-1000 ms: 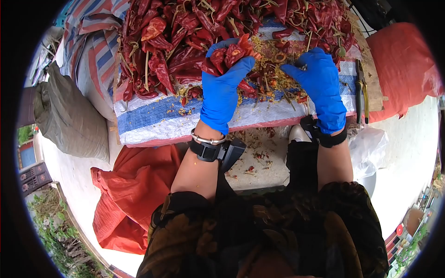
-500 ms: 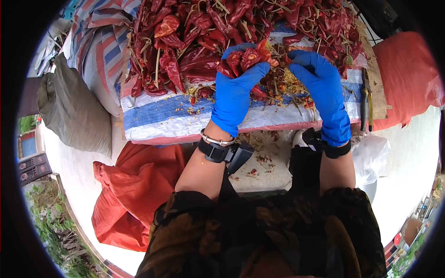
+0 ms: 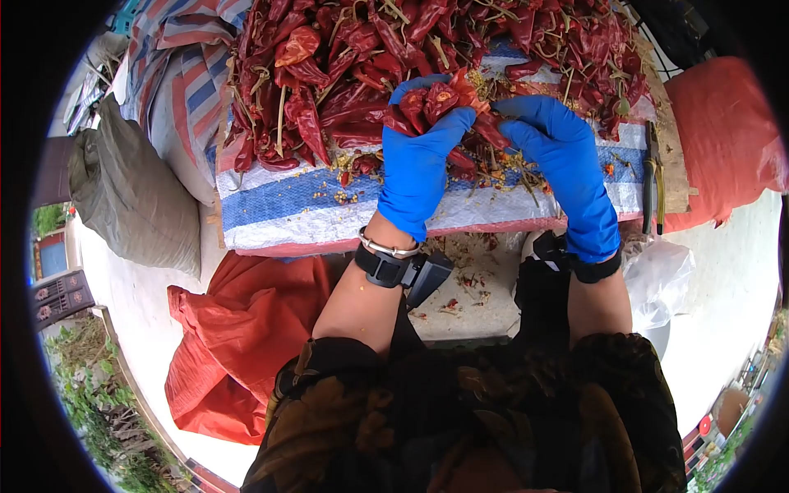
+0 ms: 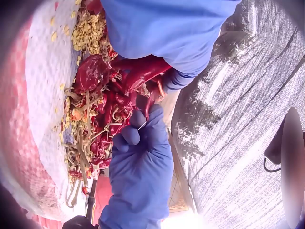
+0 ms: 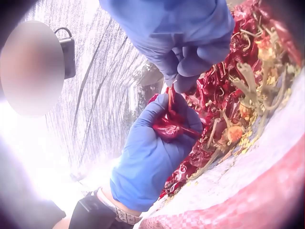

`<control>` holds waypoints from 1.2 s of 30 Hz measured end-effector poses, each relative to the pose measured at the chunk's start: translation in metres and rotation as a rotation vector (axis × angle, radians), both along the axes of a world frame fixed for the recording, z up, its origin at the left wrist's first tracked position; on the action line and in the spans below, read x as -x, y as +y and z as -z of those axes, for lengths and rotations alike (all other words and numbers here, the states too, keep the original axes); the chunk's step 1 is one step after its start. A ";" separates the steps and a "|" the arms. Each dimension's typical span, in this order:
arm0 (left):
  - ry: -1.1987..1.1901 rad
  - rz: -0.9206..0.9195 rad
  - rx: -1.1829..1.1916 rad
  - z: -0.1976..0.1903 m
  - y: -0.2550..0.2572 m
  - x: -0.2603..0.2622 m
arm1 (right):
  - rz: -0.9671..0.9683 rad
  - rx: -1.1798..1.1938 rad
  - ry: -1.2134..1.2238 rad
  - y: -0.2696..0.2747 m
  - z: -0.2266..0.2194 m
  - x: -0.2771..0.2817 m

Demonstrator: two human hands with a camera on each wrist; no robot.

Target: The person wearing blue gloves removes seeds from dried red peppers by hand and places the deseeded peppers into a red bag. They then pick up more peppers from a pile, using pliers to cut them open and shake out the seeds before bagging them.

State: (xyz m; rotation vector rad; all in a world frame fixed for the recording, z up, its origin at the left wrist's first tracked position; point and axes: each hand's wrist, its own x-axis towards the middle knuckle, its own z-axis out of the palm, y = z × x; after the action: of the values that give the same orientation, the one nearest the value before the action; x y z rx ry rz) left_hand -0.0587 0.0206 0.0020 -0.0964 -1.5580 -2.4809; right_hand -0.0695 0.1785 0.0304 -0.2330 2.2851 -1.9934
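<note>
My blue-gloved left hand (image 3: 412, 164) holds a small bunch of dried red chilies (image 3: 441, 100), fingers curled round them. Facing it, my blue-gloved right hand (image 3: 567, 152) has its fingertips at one dried chili (image 3: 491, 130) that spans the gap between both hands. In the right wrist view, the right thumb and fingers (image 5: 183, 81) pinch a narrow end of a chili above the left palm. A thin pale sliver (image 4: 142, 125) shows at the right fingertips in the left wrist view. Below the hands lie loose yellow seeds and dry stems (image 3: 526, 168).
A large heap of dried chilies (image 3: 362, 66) covers the back of the striped woven sheet (image 3: 288, 197). A long black-and-yellow hand tool (image 3: 652, 177) lies at the right edge. Red sacks (image 3: 723, 131) and a grey sack (image 3: 131, 185) flank the work surface.
My right hand has come up from the loose seeds toward the left hand, and a chili now spans between them. The left hand keeps its bunch, slightly further right in view.
</note>
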 end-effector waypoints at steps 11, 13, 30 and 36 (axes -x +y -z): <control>0.144 -0.126 0.372 0.017 -0.009 0.006 | 0.056 -0.274 0.337 0.013 0.009 0.009; -0.101 -0.044 -0.174 0.008 -0.004 0.003 | -0.008 -0.226 0.276 0.012 0.022 0.009; 0.306 -0.378 0.747 0.017 -0.021 0.004 | 0.185 -0.770 0.866 -0.002 0.000 0.009; -0.104 0.084 -0.272 -0.003 0.001 0.001 | -0.017 -0.612 0.767 -0.018 -0.002 0.001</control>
State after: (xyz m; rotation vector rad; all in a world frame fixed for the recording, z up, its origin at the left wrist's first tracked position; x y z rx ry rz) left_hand -0.0598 0.0217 0.0054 0.0100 -1.2594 -2.7776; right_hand -0.0707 0.1609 0.0323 -1.0885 3.1656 -1.1917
